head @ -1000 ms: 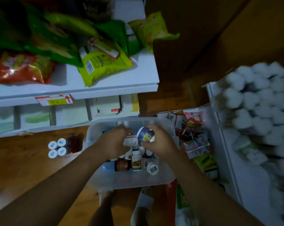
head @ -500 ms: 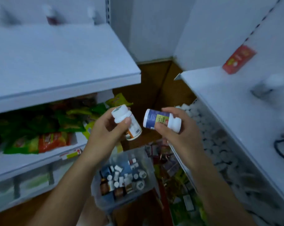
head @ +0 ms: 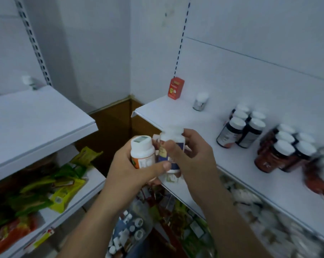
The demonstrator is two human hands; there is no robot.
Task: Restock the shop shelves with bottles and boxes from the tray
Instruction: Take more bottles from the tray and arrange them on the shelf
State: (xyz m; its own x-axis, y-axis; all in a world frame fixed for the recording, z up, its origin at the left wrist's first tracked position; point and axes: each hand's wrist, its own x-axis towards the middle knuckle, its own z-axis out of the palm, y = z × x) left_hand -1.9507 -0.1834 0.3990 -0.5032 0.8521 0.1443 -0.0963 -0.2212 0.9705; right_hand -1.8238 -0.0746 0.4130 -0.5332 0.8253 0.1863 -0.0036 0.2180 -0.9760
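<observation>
Hands (head: pixel 127 172) (head: pixel 196 157) around upright bottles (head: pixel 141 153) (head: pixel 173 139), caps up

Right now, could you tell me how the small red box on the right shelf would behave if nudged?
The red box stands upright and taller than wide, so it would probably tip rather than slide. It looks like card, so likely light and crushable.

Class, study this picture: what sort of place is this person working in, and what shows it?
Most likely a small shop: white slotted display shelving, matching dark bottles grouped in rows on the right shelf, and bright snack packets stacked on the lower left shelf.
</observation>
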